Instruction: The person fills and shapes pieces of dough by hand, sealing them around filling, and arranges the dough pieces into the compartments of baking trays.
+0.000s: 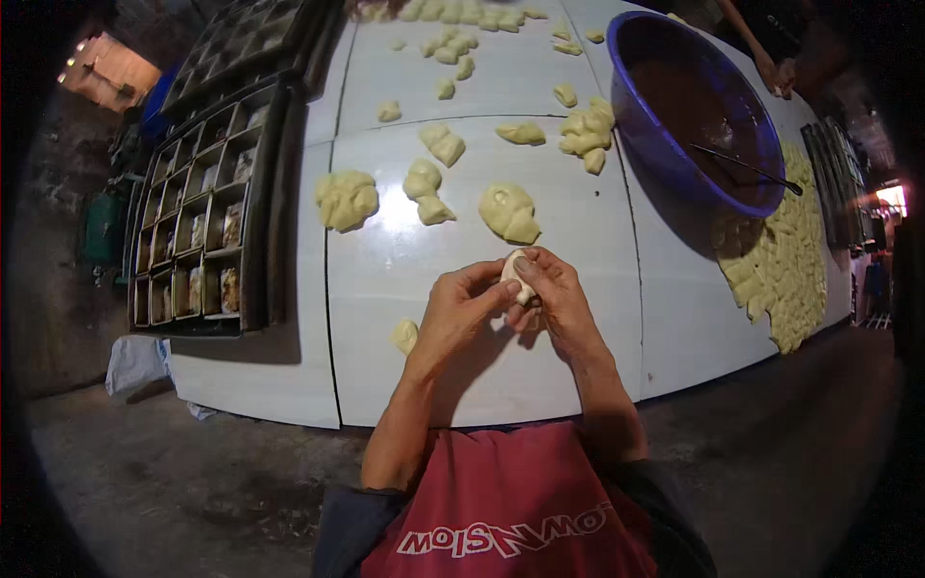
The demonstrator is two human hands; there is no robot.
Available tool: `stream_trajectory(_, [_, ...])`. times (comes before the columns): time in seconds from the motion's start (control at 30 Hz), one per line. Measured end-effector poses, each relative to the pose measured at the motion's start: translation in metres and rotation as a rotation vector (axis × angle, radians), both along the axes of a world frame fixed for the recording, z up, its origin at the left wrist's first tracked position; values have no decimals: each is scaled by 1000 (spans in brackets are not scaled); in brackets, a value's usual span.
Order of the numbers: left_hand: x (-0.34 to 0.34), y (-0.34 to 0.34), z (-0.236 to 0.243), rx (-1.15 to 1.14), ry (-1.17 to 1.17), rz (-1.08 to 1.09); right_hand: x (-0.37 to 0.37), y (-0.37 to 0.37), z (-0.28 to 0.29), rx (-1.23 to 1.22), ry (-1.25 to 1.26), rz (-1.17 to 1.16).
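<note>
Over the near part of the white table [385, 376], my left hand [460, 306] and my right hand [559, 297] meet, both closed on one small piece of pale dough [517, 277]. The thumbs press into it from either side, and part of it is hidden by the fingers. Just beyond my fingertips lies a larger flattened lump of dough [509, 212]. A small dough scrap [405, 335] rests beside my left wrist. Farther left sits a rounded dough mound [346, 200], with a narrow dough piece [424, 183] to its right.
A purple basin [626, 120] with brown filling and a long-handled utensil [742, 166] stands at the right. Many dough pieces [771, 265] spread beside it. Dark divided baking pans [198, 217] line the left edge. Another person's hand [782, 77] shows at the far right.
</note>
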State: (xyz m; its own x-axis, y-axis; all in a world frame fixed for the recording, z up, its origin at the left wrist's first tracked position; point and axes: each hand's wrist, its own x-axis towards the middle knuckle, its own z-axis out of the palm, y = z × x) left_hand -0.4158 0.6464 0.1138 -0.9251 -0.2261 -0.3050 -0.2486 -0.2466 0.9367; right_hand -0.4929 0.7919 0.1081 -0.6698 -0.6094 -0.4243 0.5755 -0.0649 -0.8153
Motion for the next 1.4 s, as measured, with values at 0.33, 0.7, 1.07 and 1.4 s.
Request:
stream_trajectory(0.33, [-17, 29, -7, 65, -37, 94, -11, 41, -4, 38, 143, -66])
stream_trajectory(0.7, [-45, 52, -9, 57, -140, -89, -24, 66, -11, 16, 316, -298])
stream_trajectory(1.07, [-98, 141, -13, 165, 630, 180, -35, 73, 38, -444, 42, -502])
stream_trajectory(1.4, [-111, 136, 15, 278, 293, -109, -162, 130, 81, 2, 562, -571])
